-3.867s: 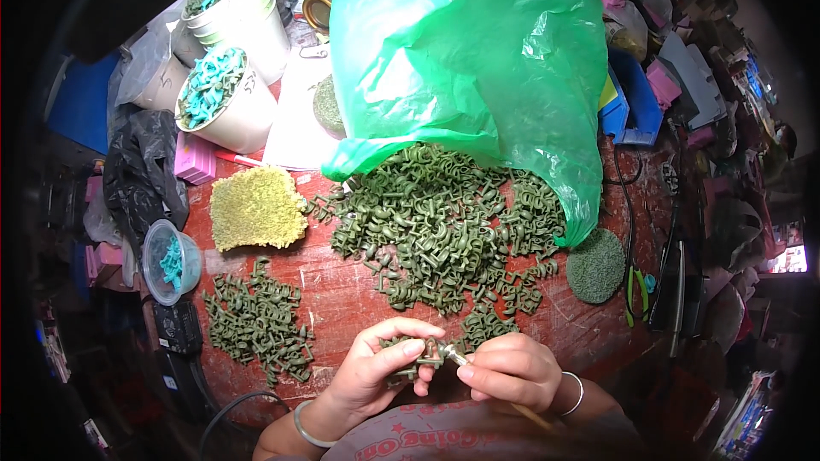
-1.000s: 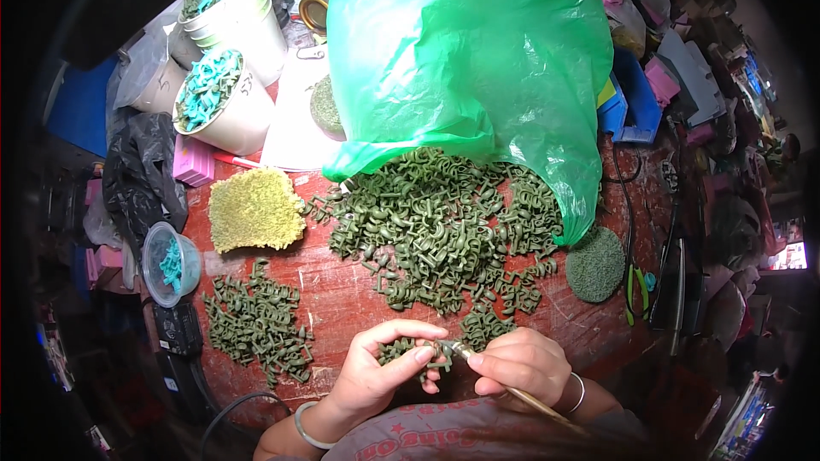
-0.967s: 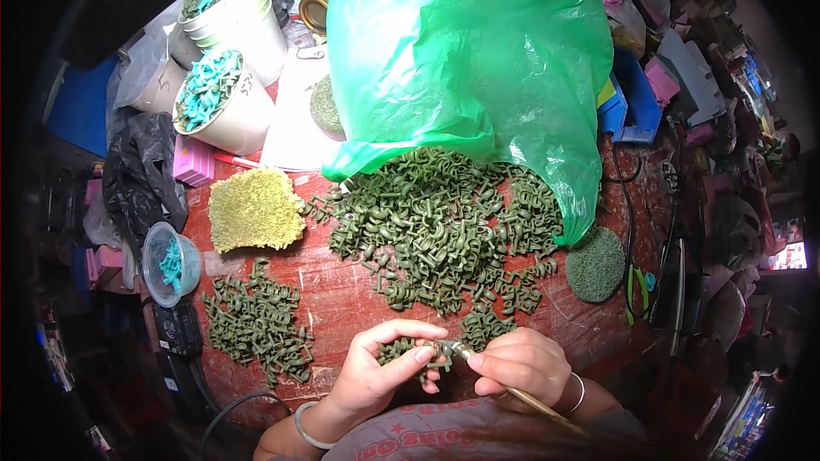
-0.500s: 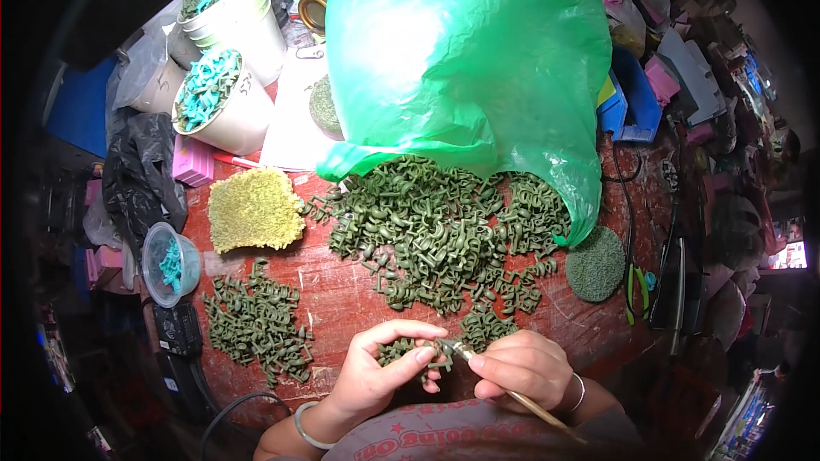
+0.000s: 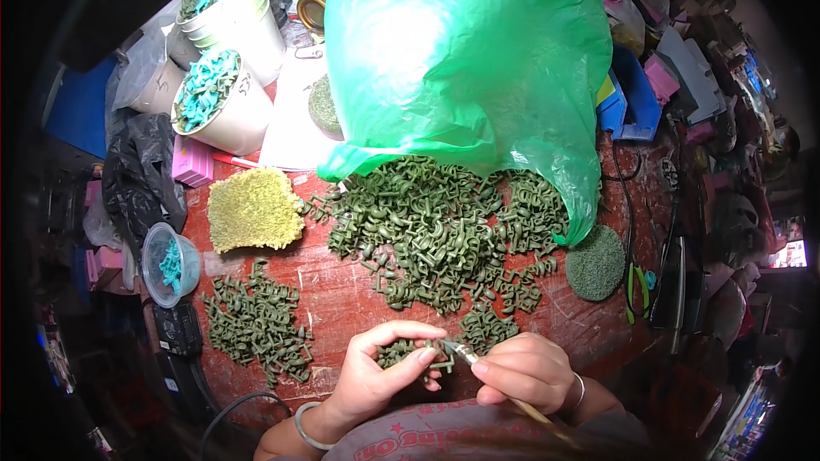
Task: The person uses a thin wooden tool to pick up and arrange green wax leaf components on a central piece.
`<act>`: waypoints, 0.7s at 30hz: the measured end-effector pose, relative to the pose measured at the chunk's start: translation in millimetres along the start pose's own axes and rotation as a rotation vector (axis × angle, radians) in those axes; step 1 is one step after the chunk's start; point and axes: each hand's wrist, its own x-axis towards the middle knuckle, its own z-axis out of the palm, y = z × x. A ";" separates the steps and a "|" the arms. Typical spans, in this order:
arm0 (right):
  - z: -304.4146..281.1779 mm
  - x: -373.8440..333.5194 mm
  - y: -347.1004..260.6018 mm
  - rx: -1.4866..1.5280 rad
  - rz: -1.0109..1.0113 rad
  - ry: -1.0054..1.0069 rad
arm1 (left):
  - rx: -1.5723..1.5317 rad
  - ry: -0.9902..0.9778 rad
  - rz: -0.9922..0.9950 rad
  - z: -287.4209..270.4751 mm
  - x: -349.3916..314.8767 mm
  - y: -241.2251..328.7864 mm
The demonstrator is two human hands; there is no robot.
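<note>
Low in the head view, my left hand [image 5: 369,373] pinches a small dark green hook-shaped piece [image 5: 443,362] between thumb and fingers. Other green pieces show within the curl of that hand. My right hand [image 5: 531,372] grips a slim wooden-handled tool [image 5: 464,353] with a metal tip. Its tip meets the piece at my left fingertips, and its handle slants down toward my body. A small heap of like pieces [image 5: 489,328] lies just beyond my hands. Farther off spreads a large pile of green pieces [image 5: 418,235], partly under a green plastic bag [image 5: 470,60].
Another pile of pieces [image 5: 258,324] lies left, below a yellow sponge [image 5: 254,210]. A clear cup [image 5: 155,266] holds turquoise pieces. White buckets [image 5: 242,113] stand back left. Right are a round green pad [image 5: 595,263], pliers [image 5: 635,294] and a blue bin [image 5: 636,98].
The tool in my right hand has turned slightly, its handle now lying steeper. My left hand and its piece stay almost where they were.
</note>
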 end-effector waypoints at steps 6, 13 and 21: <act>2.0 -0.8 2.1 0.007 0.014 0.025 | -0.065 0.018 -0.020 -1.8 -0.7 -0.3; 16.0 3.0 6.6 -0.021 0.188 0.073 | -0.150 -0.048 -0.051 -5.2 3.7 0.0; 17.0 4.4 14.6 -0.075 0.397 0.098 | -0.191 0.125 -0.052 -8.7 7.3 -1.5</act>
